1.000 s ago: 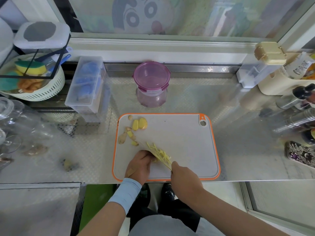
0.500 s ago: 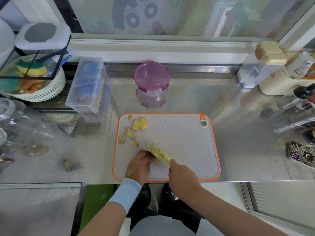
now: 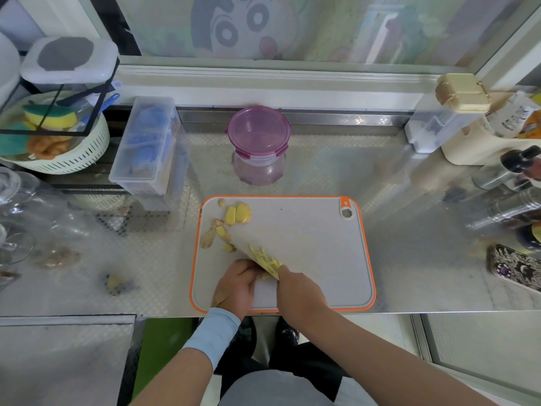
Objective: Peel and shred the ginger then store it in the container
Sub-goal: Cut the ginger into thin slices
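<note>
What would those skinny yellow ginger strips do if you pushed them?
They'd probably slide in a clump rather than roll: the thin yellow ginger strips are flat slivers piled together. They look light and maybe sticky, since several seem to cling to the blade of the grey knife in the right hand. Being so thin, they may snap easily.
</note>
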The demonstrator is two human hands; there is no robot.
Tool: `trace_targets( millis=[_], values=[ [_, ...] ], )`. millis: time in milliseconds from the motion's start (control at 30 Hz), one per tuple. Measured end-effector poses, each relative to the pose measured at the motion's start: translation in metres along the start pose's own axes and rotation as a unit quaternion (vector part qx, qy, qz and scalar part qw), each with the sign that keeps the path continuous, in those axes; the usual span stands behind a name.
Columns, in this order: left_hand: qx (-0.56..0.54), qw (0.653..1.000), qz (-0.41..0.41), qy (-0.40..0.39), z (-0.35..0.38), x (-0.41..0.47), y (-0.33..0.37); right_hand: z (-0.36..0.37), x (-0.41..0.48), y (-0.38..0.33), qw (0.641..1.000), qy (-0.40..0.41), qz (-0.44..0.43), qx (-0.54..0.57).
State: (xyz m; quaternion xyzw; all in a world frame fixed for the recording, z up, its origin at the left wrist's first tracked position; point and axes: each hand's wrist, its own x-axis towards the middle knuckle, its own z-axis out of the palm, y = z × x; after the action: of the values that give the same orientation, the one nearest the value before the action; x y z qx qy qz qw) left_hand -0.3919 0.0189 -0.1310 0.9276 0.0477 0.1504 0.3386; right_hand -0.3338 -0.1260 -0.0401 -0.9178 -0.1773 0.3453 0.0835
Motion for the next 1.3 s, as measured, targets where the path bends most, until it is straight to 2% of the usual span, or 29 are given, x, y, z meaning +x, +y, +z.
trace_targets(
  millis=[400, 733, 1300],
  values=[
    [-0.018, 1.000, -0.023, -0.003, 0.002, -0.002, -0.001, 0.010, -0.027, 0.033, 1.000, 0.023, -0.014, 0.003],
    [-0.010, 1.000, -0.006, -0.005, -0.005, 0.002, 0.009, 0.008, 0.002, 0.012, 1.000, 0.018, -0.013, -0.002],
    [0.012, 1.000, 0.018, -0.020, -0.005, 0.001, 0.008, 0.011, -0.010, 0.027, 1.000, 0.010, -0.014, -0.014]
  ],
)
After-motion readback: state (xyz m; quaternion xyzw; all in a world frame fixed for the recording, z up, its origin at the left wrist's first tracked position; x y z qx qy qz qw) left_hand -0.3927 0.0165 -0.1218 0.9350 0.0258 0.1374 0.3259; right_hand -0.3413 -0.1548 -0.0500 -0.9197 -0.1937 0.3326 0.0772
